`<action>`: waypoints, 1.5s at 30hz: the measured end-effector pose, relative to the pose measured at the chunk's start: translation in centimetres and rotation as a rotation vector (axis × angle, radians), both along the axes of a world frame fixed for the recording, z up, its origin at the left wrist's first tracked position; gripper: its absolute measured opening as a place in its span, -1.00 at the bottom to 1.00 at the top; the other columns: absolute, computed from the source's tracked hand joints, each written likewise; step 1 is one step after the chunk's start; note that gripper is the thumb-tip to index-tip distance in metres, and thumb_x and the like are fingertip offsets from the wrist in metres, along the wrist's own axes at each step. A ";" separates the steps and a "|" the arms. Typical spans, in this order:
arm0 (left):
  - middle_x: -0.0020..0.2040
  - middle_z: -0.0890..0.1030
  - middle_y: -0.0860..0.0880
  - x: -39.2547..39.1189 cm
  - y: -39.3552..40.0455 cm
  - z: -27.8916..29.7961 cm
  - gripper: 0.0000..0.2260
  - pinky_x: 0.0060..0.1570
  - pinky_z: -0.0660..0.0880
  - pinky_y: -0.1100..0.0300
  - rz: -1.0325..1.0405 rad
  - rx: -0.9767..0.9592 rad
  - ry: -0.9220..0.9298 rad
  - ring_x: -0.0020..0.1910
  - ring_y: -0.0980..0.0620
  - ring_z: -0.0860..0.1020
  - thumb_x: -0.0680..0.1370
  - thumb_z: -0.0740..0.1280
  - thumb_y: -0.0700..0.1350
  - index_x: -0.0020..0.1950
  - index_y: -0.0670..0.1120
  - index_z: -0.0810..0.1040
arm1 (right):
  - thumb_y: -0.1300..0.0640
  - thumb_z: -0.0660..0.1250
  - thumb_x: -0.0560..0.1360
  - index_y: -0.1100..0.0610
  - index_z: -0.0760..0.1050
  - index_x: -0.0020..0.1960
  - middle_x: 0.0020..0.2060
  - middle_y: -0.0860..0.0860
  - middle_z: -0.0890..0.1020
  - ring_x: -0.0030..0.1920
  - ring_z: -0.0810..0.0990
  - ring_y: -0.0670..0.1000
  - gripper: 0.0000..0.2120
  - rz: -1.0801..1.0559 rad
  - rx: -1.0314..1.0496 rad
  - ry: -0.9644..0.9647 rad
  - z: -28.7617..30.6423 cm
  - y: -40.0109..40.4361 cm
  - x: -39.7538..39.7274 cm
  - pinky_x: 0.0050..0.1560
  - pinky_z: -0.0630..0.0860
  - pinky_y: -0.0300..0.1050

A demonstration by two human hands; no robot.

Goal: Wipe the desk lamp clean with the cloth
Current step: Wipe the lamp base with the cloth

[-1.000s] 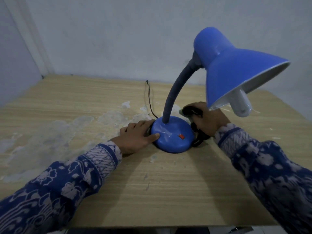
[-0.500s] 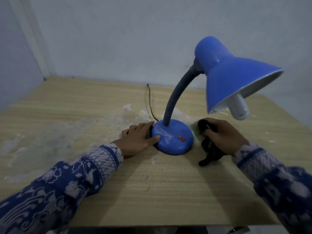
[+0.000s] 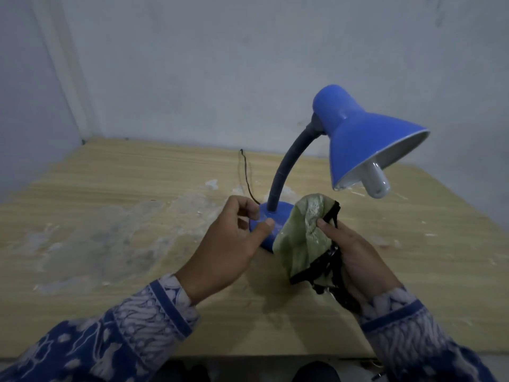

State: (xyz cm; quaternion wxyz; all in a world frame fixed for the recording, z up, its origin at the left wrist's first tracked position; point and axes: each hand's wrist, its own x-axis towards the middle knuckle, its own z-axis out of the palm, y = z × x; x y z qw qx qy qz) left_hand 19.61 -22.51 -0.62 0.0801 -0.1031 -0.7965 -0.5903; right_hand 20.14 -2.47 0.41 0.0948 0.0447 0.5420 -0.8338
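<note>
Above the wooden desk (image 3: 137, 285), our right hand (image 3: 355, 260) pinched the green cloth (image 3: 300, 238) lifted off the blue desk lamp (image 3: 355, 144). Our left hand (image 3: 228, 244) hung loosely curled, empty; refolding seemed underway, the shade (image 3: 369, 147) likely next.

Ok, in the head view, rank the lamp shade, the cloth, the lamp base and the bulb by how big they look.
1. lamp shade, largest.
2. cloth, though it is held nearer the camera, so its real size is unsure.
3. lamp base, partly hidden behind the cloth and the left hand.
4. bulb, smallest.

The desk lamp (image 3: 278, 216) stands on the table (image 3: 137, 183), the cloth (image 3: 303, 232) before it, right of the left hand (image 3: 231, 244).
</note>
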 end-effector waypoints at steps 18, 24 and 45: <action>-0.19 0.69 -0.03 2.5 -5.0 0.5 -0.82 -0.26 0.59 0.11 -0.037 0.463 -0.521 -0.28 -0.02 0.66 0.62 0.31 -0.01 -0.01 -0.08 0.64 | 0.14 0.25 0.60 0.04 0.63 0.18 0.07 0.14 0.71 0.07 0.69 0.19 -0.77 -0.098 0.144 0.064 -1.2 -5.4 2.1 0.02 0.60 0.06; 0.03 0.73 -0.08 3.1 -3.2 1.5 -0.65 -0.20 0.64 0.12 -0.231 0.579 -0.655 -0.07 -0.07 0.70 0.61 0.27 0.11 0.18 -0.11 0.63 | -0.01 0.31 0.51 -0.01 0.57 0.27 0.08 0.02 0.72 0.10 0.69 0.08 -0.66 -0.026 0.301 0.171 -1.9 -6.9 4.0 0.06 0.61 0.02; 0.17 0.61 0.06 -9.1 -3.1 -5.7 -0.52 0.27 0.41 -0.10 -0.011 -0.505 -0.024 0.16 -0.02 0.54 0.49 0.32 0.27 0.31 0.04 0.48 | -0.08 0.32 0.54 -0.06 0.50 0.27 0.02 -0.08 0.47 0.09 0.53 0.05 -0.68 -0.108 1.573 0.516 -1.0 -1.7 -6.7 0.04 0.38 -0.14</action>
